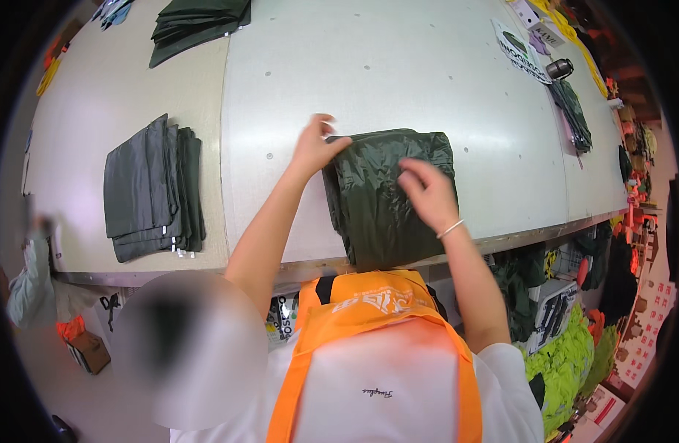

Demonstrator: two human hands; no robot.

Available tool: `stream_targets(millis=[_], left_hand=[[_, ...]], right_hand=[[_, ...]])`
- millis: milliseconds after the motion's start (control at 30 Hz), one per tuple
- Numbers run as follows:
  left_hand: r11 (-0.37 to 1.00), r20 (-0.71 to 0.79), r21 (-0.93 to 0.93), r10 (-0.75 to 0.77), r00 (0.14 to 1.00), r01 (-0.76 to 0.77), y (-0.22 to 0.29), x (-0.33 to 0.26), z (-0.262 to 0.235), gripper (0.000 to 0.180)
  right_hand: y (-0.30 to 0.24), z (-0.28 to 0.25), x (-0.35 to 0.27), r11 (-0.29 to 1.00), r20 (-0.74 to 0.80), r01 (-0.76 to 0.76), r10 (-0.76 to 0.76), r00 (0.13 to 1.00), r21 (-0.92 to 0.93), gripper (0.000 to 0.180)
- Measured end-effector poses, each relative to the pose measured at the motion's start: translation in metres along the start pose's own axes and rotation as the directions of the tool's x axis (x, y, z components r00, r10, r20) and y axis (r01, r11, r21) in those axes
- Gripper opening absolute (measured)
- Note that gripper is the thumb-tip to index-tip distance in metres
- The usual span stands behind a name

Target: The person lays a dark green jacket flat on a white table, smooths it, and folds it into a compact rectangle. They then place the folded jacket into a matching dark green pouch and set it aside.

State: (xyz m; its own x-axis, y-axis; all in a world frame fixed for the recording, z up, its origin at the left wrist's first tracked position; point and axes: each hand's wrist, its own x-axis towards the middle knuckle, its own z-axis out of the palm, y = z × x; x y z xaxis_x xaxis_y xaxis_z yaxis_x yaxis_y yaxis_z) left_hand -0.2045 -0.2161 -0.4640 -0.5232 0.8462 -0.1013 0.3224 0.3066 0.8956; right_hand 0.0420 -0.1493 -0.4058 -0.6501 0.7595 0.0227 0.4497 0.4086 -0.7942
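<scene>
A dark green folded garment of shiny thin fabric (pixel 387 214) lies in front of me at the table's near edge, creased on top. Next to its far left corner is my left hand (pixel 317 150), its thumb reaching the fabric edge and its fingers lifted apart from the thumb. My right hand (pixel 432 198), wearing a thin light band at the wrist, is over the right part of the garment. Its bent fingers and thumb point left, a little apart and slightly blurred, with nothing visible between them.
On the pale table (pixel 295 66), a stack of folded dark garments (pixel 151 184) lies to the left. More dark garments (pixel 199 26) are at the far left. At far right are a printed bag (pixel 518 52), a dark bottle (pixel 560 69) and dark cloth (pixel 572 114). Yellow-green clothing (pixel 561 369) sits below right.
</scene>
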Motion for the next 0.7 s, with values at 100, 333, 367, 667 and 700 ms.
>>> stream_targets(millis=[100,333,367,667,700], left_hand=[[0.917,-0.302,-0.395,-0.181,0.936,0.050,-0.025,-0.032,-0.010,0.077],[0.566,0.237,-0.668,-0.454,0.859,0.483,-0.012,-0.062,0.037,0.089],[0.540,0.221,-0.693,-0.471,0.854,0.477,-0.020,-0.047,0.045,0.084],[0.699,0.039,-0.699,-0.177,0.984,0.153,0.063,-0.036,0.014,0.035],[0.761,-0.036,-0.649,-0.038,0.999,0.006,0.088,-0.047,0.001,0.037]], right_hand=[[0.052,-0.045,0.031,0.987,-0.334,-0.155,0.130,0.934,-0.049,0.046],[0.118,-0.045,0.061,0.501,0.372,-0.633,0.527,0.764,0.590,0.059],[0.118,-0.038,0.067,0.465,0.380,-0.613,0.501,0.777,0.639,0.057],[0.090,-0.101,0.093,0.498,0.488,-0.528,0.221,0.844,0.688,0.022],[0.058,-0.119,0.087,0.543,0.399,-0.378,0.084,0.913,0.750,0.024]])
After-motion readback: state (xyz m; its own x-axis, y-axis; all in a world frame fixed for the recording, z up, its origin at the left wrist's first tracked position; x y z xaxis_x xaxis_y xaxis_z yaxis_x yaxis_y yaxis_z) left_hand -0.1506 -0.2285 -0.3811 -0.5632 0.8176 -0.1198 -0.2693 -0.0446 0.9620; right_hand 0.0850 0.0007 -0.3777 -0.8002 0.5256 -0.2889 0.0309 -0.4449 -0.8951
